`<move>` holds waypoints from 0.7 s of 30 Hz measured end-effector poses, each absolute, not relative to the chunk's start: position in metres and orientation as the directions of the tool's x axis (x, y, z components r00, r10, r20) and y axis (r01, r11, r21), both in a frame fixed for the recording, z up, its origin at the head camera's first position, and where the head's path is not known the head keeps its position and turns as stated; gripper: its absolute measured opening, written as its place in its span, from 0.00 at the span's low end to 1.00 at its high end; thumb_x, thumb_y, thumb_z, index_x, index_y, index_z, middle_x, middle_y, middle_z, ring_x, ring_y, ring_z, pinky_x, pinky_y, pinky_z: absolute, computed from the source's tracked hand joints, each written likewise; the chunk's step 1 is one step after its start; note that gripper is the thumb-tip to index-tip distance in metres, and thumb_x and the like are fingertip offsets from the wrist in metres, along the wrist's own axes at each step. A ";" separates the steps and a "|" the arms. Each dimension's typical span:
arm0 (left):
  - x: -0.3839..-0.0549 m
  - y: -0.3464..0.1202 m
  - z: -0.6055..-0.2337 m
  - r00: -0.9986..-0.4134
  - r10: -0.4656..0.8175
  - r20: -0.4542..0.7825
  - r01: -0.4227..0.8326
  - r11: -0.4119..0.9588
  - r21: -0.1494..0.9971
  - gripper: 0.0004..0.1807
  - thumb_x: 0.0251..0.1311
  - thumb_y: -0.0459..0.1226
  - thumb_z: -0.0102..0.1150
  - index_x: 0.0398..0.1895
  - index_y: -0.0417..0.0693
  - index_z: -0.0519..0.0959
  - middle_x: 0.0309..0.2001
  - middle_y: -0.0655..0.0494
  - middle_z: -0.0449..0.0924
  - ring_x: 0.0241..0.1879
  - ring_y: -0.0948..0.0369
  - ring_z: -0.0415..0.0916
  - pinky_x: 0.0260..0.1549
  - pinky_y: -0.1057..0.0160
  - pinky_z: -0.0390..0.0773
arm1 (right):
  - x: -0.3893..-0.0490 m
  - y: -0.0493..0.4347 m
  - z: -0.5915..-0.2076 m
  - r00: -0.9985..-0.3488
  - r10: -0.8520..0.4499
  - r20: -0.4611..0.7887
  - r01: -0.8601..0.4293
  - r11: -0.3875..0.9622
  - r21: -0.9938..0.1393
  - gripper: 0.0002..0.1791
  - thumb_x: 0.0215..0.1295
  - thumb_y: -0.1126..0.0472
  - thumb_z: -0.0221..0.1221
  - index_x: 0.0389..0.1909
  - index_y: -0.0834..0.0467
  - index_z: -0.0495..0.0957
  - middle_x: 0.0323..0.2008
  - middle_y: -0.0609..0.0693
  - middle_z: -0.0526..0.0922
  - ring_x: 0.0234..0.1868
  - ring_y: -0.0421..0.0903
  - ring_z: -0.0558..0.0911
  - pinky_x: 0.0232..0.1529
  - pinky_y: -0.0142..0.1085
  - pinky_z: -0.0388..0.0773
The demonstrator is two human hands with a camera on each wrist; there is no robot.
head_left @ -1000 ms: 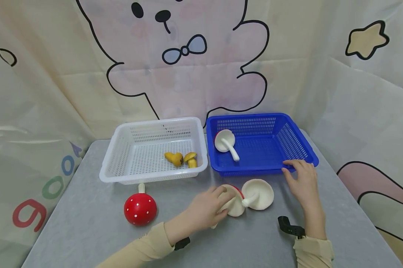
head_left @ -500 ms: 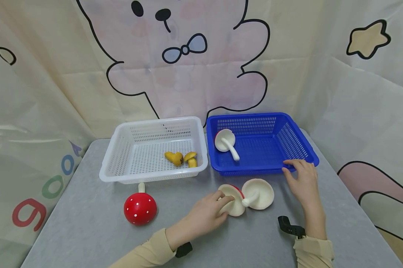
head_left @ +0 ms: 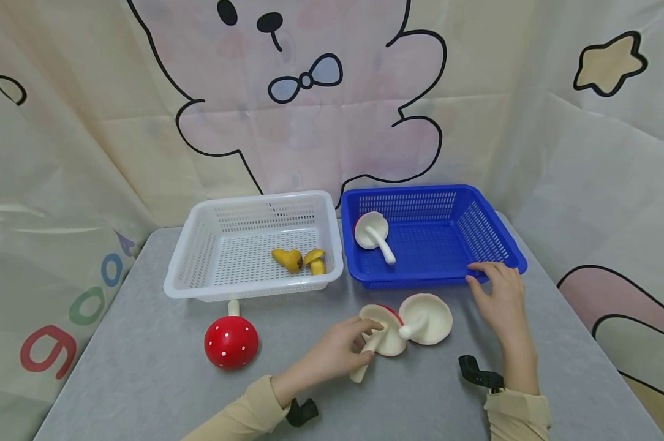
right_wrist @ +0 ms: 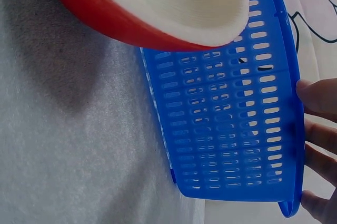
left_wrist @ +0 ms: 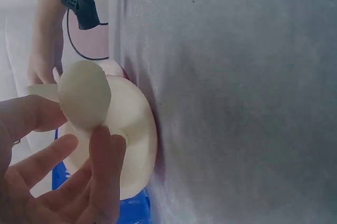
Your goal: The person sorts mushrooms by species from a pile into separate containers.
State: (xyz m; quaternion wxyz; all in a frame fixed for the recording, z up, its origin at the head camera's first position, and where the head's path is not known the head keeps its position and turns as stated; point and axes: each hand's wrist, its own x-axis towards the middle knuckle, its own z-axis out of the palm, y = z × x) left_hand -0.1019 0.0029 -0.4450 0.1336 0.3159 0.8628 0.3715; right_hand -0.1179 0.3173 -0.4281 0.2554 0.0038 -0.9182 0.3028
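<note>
My left hand [head_left: 337, 349] pinches the pale stem of a toy mushroom [head_left: 387, 344] lying cap-down on the table. In the left wrist view, thumb and fingers [left_wrist: 105, 166] surround the stem's rounded end [left_wrist: 84, 97]. A second toy mushroom [head_left: 433, 318], also cream underside up, lies against it on the right. My right hand [head_left: 500, 300] grips the front rim of the blue basket [head_left: 420, 282] near its right corner, thumb outside and fingers over the edge. One toy mushroom [head_left: 372, 231] lies inside that basket.
A white basket [head_left: 199, 288] stands left of the blue one, with small yellow toy mushrooms [head_left: 292, 261] inside. On the table's left lies a red, white-dotted mushroom [head_left: 231, 343]. A printed curtain [head_left: 310, 141] hangs behind the baskets.
My left hand has turned slightly, and the mushroom's stem now shows between thumb and fingers, its end pointing toward me. My right hand has stayed on the blue basket's rim.
</note>
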 end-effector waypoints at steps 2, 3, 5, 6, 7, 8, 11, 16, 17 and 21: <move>-0.103 0.002 -0.446 -0.771 0.637 -0.017 0.413 0.521 0.747 0.24 0.54 0.34 0.64 0.56 0.56 0.77 0.46 0.56 0.80 0.32 0.68 0.76 0.30 0.75 0.73 | -0.118 0.317 -0.428 -0.870 0.149 0.470 -0.159 0.818 -0.554 0.11 0.62 0.68 0.60 0.45 0.66 0.78 0.48 0.68 0.76 0.56 0.68 0.68 0.69 0.68 0.42; -0.104 0.002 -0.446 -0.772 0.635 -0.027 0.403 0.521 0.752 0.24 0.54 0.34 0.64 0.56 0.56 0.77 0.46 0.56 0.80 0.32 0.69 0.76 0.30 0.75 0.73 | -0.119 0.317 -0.428 -0.870 0.150 0.470 -0.158 0.818 -0.553 0.11 0.62 0.68 0.60 0.44 0.66 0.78 0.48 0.68 0.76 0.56 0.68 0.68 0.69 0.68 0.42; -0.105 0.002 -0.447 -0.773 0.632 -0.052 0.377 0.524 0.764 0.24 0.53 0.35 0.65 0.56 0.56 0.77 0.45 0.56 0.80 0.30 0.70 0.74 0.29 0.75 0.72 | -0.119 0.317 -0.428 -0.869 0.151 0.472 -0.158 0.818 -0.552 0.11 0.62 0.68 0.60 0.44 0.66 0.79 0.48 0.68 0.77 0.56 0.68 0.68 0.69 0.68 0.42; -0.105 0.001 -0.447 -0.773 0.631 -0.067 0.361 0.524 0.771 0.24 0.53 0.35 0.65 0.56 0.56 0.77 0.44 0.56 0.80 0.29 0.71 0.73 0.28 0.74 0.72 | -0.119 0.317 -0.428 -0.868 0.151 0.473 -0.158 0.819 -0.552 0.11 0.62 0.68 0.60 0.44 0.66 0.79 0.48 0.68 0.77 0.56 0.68 0.68 0.69 0.68 0.42; -0.106 0.001 -0.448 -0.772 0.630 -0.082 0.344 0.523 0.780 0.24 0.53 0.35 0.66 0.56 0.56 0.77 0.44 0.56 0.81 0.28 0.72 0.73 0.28 0.74 0.73 | -0.119 0.317 -0.428 -0.868 0.150 0.473 -0.159 0.819 -0.551 0.10 0.62 0.68 0.60 0.44 0.66 0.79 0.48 0.68 0.77 0.56 0.68 0.68 0.69 0.67 0.42; -0.106 0.001 -0.448 -0.772 0.628 -0.100 0.320 0.521 0.791 0.24 0.53 0.35 0.66 0.55 0.56 0.77 0.43 0.57 0.81 0.27 0.73 0.72 0.27 0.74 0.73 | -0.119 0.317 -0.428 -0.868 0.150 0.473 -0.159 0.819 -0.552 0.10 0.62 0.68 0.60 0.44 0.66 0.79 0.48 0.68 0.77 0.56 0.68 0.68 0.69 0.67 0.42; -0.107 0.001 -0.449 -0.768 0.622 -0.149 0.257 0.514 0.818 0.24 0.52 0.35 0.68 0.54 0.57 0.78 0.42 0.57 0.80 0.25 0.73 0.72 0.25 0.72 0.73 | -0.119 0.317 -0.428 -0.869 0.149 0.472 -0.159 0.819 -0.551 0.10 0.62 0.68 0.60 0.44 0.65 0.79 0.48 0.68 0.77 0.56 0.68 0.68 0.69 0.67 0.42; -0.108 0.000 -0.449 -0.752 0.635 -0.179 0.215 0.493 0.843 0.23 0.52 0.35 0.69 0.53 0.58 0.79 0.41 0.59 0.80 0.25 0.72 0.73 0.24 0.72 0.73 | -0.119 0.318 -0.429 -0.868 0.151 0.473 -0.159 0.818 -0.552 0.10 0.62 0.68 0.60 0.44 0.65 0.79 0.48 0.68 0.77 0.56 0.68 0.68 0.69 0.67 0.42; -0.108 0.000 -0.450 -0.747 0.641 -0.177 0.218 0.488 0.845 0.23 0.52 0.35 0.69 0.53 0.57 0.79 0.41 0.59 0.80 0.25 0.72 0.73 0.24 0.72 0.73 | -0.119 0.318 -0.429 -0.867 0.151 0.476 -0.161 0.818 -0.553 0.10 0.61 0.68 0.60 0.44 0.65 0.79 0.48 0.68 0.77 0.55 0.68 0.68 0.69 0.67 0.42; -0.110 -0.001 -0.453 -0.726 0.669 -0.160 0.235 0.460 0.856 0.22 0.53 0.35 0.68 0.53 0.56 0.79 0.42 0.59 0.79 0.25 0.73 0.73 0.26 0.73 0.74 | -0.120 0.318 -0.429 -0.863 0.147 0.484 -0.170 0.816 -0.552 0.11 0.61 0.69 0.60 0.44 0.65 0.79 0.47 0.68 0.77 0.55 0.68 0.69 0.69 0.67 0.43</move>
